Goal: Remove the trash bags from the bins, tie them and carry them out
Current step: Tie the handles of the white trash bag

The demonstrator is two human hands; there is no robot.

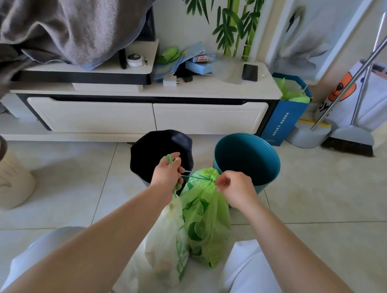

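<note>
Two trash bags hang between my knees: a bright green bag (203, 218) with lime prints and, left of it, a pale whitish-green bag (166, 243). My left hand (168, 172) is closed on the green drawstring loops, and a thin blue-green drawstring (196, 175) runs taut from it to the gathered neck of the green bag. My right hand (233, 187) pinches that neck or string at its right end. Behind them stand a black bin (147, 143) and a teal bin (249, 159), both without liners.
A beige bin (4, 179) stands at the left edge. A white TV cabinet (144, 111) runs along the wall, with a blue paper bag (283, 120) holding green plastic beside it. A broom (351, 139) and dustpan lean at the right. Tiled floor lies open to the right.
</note>
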